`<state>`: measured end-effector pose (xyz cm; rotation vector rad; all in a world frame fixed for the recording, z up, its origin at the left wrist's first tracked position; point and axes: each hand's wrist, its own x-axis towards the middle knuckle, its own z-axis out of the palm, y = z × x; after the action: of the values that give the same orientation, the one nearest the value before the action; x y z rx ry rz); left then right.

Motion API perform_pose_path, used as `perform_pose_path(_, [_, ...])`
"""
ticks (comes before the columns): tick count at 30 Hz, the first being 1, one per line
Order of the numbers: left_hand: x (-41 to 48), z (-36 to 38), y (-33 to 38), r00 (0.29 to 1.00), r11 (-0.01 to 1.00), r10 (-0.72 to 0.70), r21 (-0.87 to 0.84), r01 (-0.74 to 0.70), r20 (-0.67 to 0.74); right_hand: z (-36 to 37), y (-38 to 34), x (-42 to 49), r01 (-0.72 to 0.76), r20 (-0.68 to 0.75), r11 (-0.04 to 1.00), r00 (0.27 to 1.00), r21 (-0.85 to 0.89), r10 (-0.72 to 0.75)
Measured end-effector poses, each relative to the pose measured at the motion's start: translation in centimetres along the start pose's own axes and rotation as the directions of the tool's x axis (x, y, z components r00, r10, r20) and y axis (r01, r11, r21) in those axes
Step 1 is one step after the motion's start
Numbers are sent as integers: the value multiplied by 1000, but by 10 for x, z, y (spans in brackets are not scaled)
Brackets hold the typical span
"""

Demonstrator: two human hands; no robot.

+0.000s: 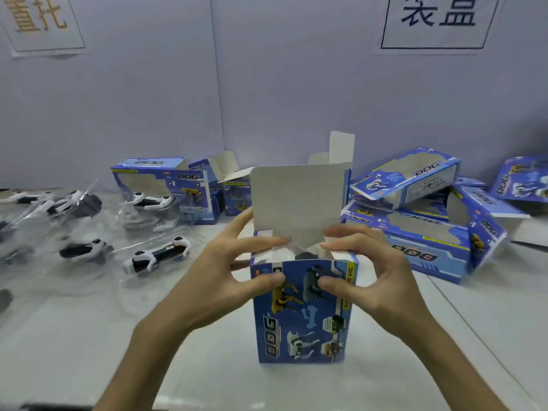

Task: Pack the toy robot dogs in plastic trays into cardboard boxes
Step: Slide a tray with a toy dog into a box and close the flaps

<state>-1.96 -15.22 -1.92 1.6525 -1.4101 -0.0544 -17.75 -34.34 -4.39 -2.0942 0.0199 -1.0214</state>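
Step in hand, by judgement: closing the top of the upright box [299, 315], which stands on the table [89, 336] directly in front of the person.

- The left hand [234, 271] and right hand [370, 268] are apart, one at each top corner. Each pinches the box, with the thumb on the printed front face and the fingers over a side flap.
- Fold both side flaps fully inward and level before lowering the lid flap [296, 200], which stands upright behind them.
- Keep the thumbs braced so the box does not tip.

Contents: a dark shape [305, 256] shows in the opening, probably the packed toy; its tray cannot be made out.

To the left, toy robot dogs [157, 258] lie in clear plastic trays. An open box [166, 188] stands behind them, and windowed boxes [415, 232], apparently empty, are heaped on the right
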Motion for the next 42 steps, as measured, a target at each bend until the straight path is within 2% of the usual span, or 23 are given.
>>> perform_pose_path(3, [-10,5,15,993,997,78,-8,-79,-89,-4,-14,-17,-4,-12,999,1000,-40,4])
perform_pose_path(7, [-29,15,30,986,990,138,35,-135,-97,-8,-29,-39,24,-55,994,998,-102,-30])
perform_pose_path(9, [-40,22,34,971,962,191,226,-156,-146,-10,-36,-47,72,-63,986,995,-147,-82])
perform_pose_path(12, [-48,28,41,915,821,308,559,-117,-261,-13,-42,-50,98,-34,975,994,-201,-107])
perform_pose_path(16, [-54,39,45,838,720,394,694,-25,-378,-12,-39,-47,95,13,970,995,-223,-95])
perform_pose_path(18, [-54,45,46,835,709,378,705,17,-400,-10,-36,-45,86,22,966,996,-242,-83])
perform_pose_path(21, [-51,46,52,908,818,265,574,-34,-324,-9,-33,-42,69,24,964,998,-255,-65])
perform_pose_path(23, [-46,41,56,940,843,238,532,-76,-243,-9,-33,-39,55,46,968,998,-246,-45])
perform_pose_path(27, [-33,43,72,971,740,213,668,-86,-111,-10,-33,-32,23,45,984,999,-177,-15])
perform_pose_path(30, [-27,53,79,987,643,141,765,-28,-82,-8,-31,-30,20,26,986,1000,-166,-16])
perform_pose_path(32, [-24,56,78,989,577,141,816,-39,-52,-7,-32,-29,0,14,991,1000,-134,2])
perform_pose_path(34, [-23,54,75,989,569,145,819,-72,-14,-7,-35,-26,-19,18,994,1000,-106,21])
perform_pose_path(36, [-23,51,73,989,611,146,785,-97,8,-10,-37,-21,-87,24,996,996,-3,87])
perform_pose_path(39, [-21,52,76,980,634,199,761,-135,8,-14,-38,-13,-247,44,938,969,244,244])
perform_pose_path(42, [-21,58,79,971,617,241,772,-152,-1,-3,-39,-8,-320,-56,854,926,411,373])
